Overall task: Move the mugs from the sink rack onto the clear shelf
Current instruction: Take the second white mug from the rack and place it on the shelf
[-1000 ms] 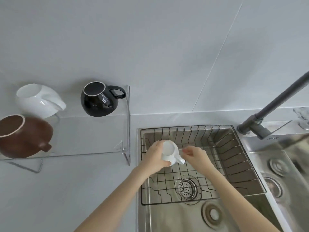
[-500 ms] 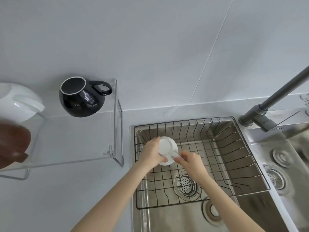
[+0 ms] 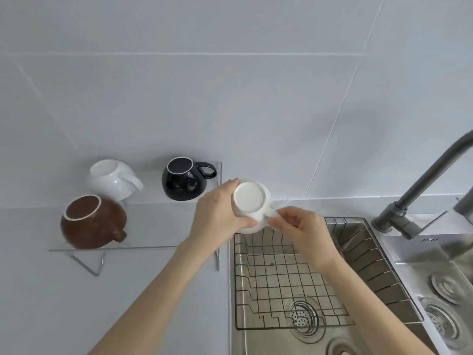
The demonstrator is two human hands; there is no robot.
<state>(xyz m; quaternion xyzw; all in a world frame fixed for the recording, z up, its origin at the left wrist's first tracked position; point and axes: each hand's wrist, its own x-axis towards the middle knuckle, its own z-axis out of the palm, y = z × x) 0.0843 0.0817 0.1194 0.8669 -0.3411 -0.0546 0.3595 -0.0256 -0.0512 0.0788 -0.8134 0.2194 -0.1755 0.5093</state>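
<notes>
Now the carry is in hand: the left hand (image 3: 217,213) cups the inverted white mug (image 3: 249,202) and the right hand (image 3: 300,226) pinches its handle, above the sink rack's (image 3: 281,285) far-left corner. Next, I judge, it must travel left onto the clear shelf's (image 3: 158,224) bare patch in front of the black mug (image 3: 183,183).

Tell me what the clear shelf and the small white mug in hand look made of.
Clear shelf: looks like acrylic or glass; transparent, glossy edges, counter visible through it. Small white mug: likely ceramic; opaque, with a matte, seemingly unglazed base ring.
</notes>
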